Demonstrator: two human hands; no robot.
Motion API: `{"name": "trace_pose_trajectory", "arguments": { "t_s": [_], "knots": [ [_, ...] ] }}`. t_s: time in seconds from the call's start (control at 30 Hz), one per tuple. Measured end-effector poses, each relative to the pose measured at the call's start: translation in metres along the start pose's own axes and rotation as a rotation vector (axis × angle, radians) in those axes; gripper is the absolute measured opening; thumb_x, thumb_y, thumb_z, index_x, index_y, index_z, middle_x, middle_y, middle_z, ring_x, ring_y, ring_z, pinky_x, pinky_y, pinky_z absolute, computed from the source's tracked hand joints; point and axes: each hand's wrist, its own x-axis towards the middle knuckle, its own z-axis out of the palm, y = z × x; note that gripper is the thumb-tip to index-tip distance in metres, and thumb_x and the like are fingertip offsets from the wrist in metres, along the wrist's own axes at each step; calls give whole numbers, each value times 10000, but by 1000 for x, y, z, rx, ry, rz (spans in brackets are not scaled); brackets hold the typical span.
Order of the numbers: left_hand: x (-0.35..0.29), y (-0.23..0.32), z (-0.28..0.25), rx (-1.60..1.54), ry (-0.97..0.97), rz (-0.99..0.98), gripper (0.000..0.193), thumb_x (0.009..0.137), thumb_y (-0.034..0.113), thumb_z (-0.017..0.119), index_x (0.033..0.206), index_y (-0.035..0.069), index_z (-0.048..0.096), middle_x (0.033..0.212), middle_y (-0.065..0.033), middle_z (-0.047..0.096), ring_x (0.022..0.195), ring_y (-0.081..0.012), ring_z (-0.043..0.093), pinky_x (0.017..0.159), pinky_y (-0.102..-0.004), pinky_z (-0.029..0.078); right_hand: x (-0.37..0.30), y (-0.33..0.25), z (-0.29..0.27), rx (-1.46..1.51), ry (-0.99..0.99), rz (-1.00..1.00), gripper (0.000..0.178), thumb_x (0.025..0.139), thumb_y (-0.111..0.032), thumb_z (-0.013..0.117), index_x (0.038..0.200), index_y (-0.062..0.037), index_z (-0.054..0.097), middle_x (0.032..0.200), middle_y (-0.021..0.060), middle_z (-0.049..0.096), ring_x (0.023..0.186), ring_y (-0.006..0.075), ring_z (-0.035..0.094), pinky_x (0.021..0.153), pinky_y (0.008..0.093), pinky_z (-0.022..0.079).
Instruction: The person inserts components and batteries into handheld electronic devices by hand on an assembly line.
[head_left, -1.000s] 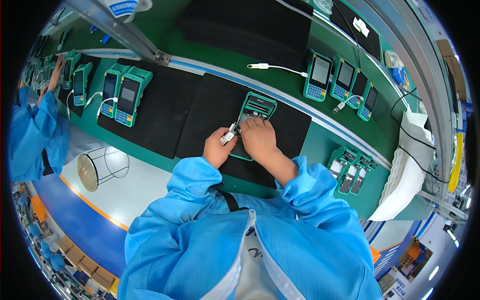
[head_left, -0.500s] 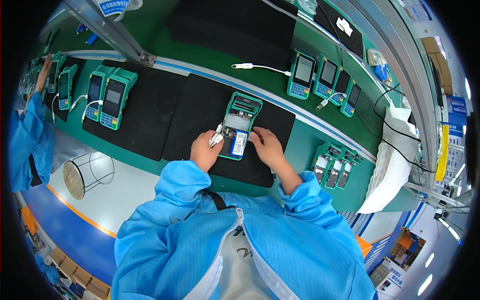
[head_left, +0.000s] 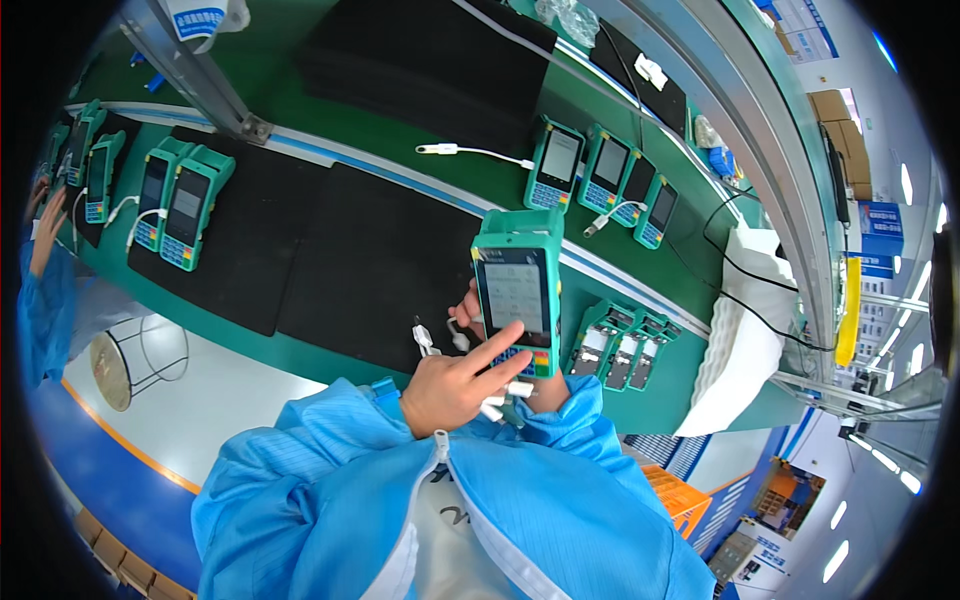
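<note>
A green handheld payment terminal point(head_left: 515, 285) is raised above the bench, its lit screen and keypad facing me. My right hand point(head_left: 468, 308) grips it from behind; only some fingertips at its left edge and the wrist below it show. Two stretched fingers of my left hand point(head_left: 450, 392) reach across the lower screen and keypad. Its other fingers are curled around a white cable point(head_left: 424, 338), whose plugs stick out above and below the hand. The terminal's back is hidden.
Black mats point(head_left: 350, 270) cover the bench in front. Several terminals point(head_left: 607, 165) with white cables stand on the far ledge, others point(head_left: 188, 215) at left. Opened terminal housings point(head_left: 625, 350) lie at right beside white foam point(head_left: 740, 325). A co-worker's arm point(head_left: 45, 280) and a stool point(head_left: 112, 370) are at left.
The terminal has been lifted off the mat and turned over from its open back to its screen. My right hand has gone behind it; my left has moved onto its front.
</note>
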Motion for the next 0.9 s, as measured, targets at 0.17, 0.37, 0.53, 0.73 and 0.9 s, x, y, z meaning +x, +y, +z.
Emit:
{"name": "trace_pose_trajectory", "arguments": {
  "t_s": [0.17,0.37,0.53,0.73,0.9],
  "knots": [
    [4,5,-6,-34,11,158,292,714,122,643,1004,104,616,1111,-65,562,578,-136,603,432,-220,478,-12,-5,15,40,-224,14,616,787,-557,442,1038,5,439,779,98,461,791,221,441,940,346,299],
    [5,4,-4,-25,95,182,291,712,113,638,1003,104,617,1101,-52,569,574,-123,604,430,-207,477,-11,-2,17,66,-239,11,666,773,-595,425,1040,15,436,743,106,468,775,225,455,942,362,321],
    [2,0,-13,-165,98,57,359,685,97,652,1039,86,595,1103,-81,561,724,-192,620,547,-260,515,-14,-13,24,-315,-113,-106,582,798,-532,450,1048,-6,451,762,103,507,702,182,482,806,328,414],
    [-3,-48,-25,-745,169,-742,439,744,83,646,1137,-28,484,946,-65,591,839,-80,529,729,-228,444,9,6,16,-1532,670,-33,625,818,-520,432,1068,51,387,877,266,573,825,389,579,712,421,450],
    [-23,-105,-27,-932,161,-1117,398,780,124,606,1141,-1,492,759,5,547,540,-34,441,433,-185,347,22,19,-45,-1142,337,86,425,868,-318,371,1148,-16,480,918,160,578,781,263,583,693,333,450]
  ]
}}
